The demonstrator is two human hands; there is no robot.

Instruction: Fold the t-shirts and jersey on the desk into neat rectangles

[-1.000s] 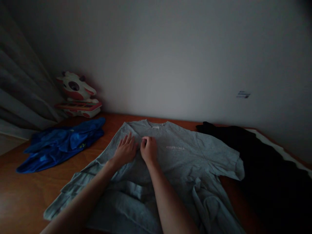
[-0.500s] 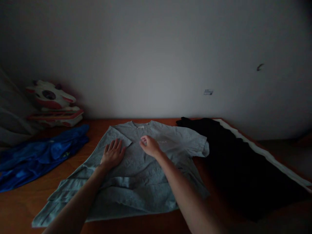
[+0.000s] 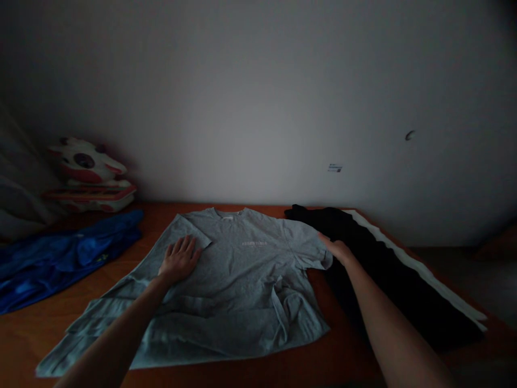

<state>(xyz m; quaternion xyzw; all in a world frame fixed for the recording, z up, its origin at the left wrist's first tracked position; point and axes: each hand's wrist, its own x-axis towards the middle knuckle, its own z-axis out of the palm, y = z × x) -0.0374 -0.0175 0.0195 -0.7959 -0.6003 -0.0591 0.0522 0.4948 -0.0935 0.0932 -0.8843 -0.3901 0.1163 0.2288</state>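
Observation:
A grey short-sleeved T-shirt [image 3: 242, 264] with pale lettering on its chest lies spread on the brown wooden surface, collar toward the wall. One sleeve is folded inward on the left, and the lower right part of the shirt is wrinkled. My left hand [image 3: 180, 260] rests flat and open beside that folded sleeve, fingers apart. At the outer end of the other sleeve is my right hand [image 3: 336, 249], its fingers closed on the upper edge of the cloth. The fingertips there are partly hidden.
Black cloth [image 3: 388, 275] lies to the right, with white cloth [image 3: 428, 275] along its far side. A blue garment [image 3: 76, 253] lies at left. Behind it stands a cow-shaped toy keyboard [image 3: 92, 188]. The wall [image 3: 242, 108] bounds the brown surface [image 3: 32, 339] at the back.
My right hand has moved right from the shirt's chest to the right sleeve, uncovering the lettering. A raised fold now shows at the shirt's lower right. My left hand stays on the shirt.

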